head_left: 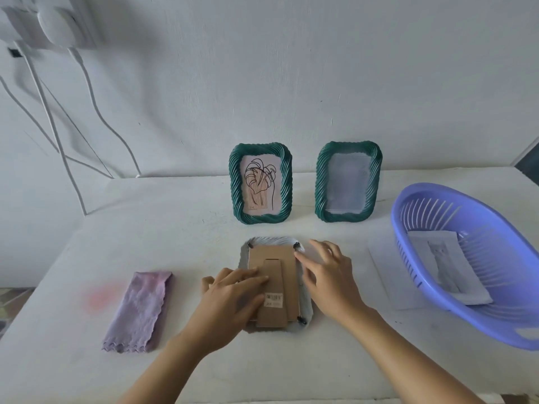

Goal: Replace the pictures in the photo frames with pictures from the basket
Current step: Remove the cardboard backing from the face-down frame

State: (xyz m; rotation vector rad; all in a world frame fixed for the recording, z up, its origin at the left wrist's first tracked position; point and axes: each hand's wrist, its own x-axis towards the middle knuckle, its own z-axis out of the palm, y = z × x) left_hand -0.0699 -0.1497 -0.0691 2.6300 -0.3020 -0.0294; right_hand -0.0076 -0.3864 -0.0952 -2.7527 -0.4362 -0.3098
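White matt table [145,228] against a white plastered wall [291,68], white cables [96,106] hanging at left. At the back stand two upright frames with green twisted-rope mouldings, one [260,183] showing a leaf line drawing, the other [348,182] pale and indistinct. At front centre a third frame [272,240] lies face down, brown cardboard backing [287,258] uppermost: left hand [230,298] flat on it, grip apart; right hand [329,275] spread, grip apart, fingertips at its right edge; a slotted lilac plastic basket [495,228] at right holds a cat picture [446,266].

The light is soft and bluish, with faint shadows. The right hand [329,277] looks blurry. The table [175,214] edges bend.
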